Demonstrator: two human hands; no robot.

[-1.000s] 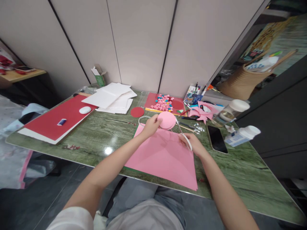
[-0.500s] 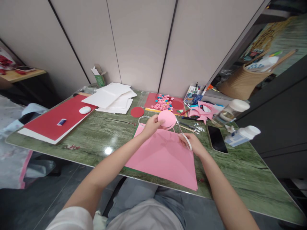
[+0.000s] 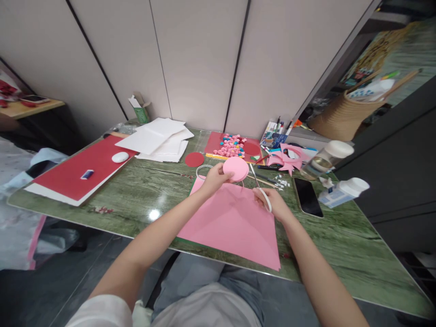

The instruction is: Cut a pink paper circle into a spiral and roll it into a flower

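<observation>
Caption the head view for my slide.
Left hand holds a pink paper circle; right hand holds white-handled scissors over pink sheets.

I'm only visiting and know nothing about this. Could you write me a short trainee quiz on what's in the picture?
1. Multiple choice: what does the person's right grip hold?
A) a phone
B) white-handled scissors
C) a bottle

2. True or false: a white oval object rests on the red sheet.

3. Fill in the colour: the left grip holds a paper circle that is ____.

Key: 1. B; 2. True; 3. pink.
</observation>
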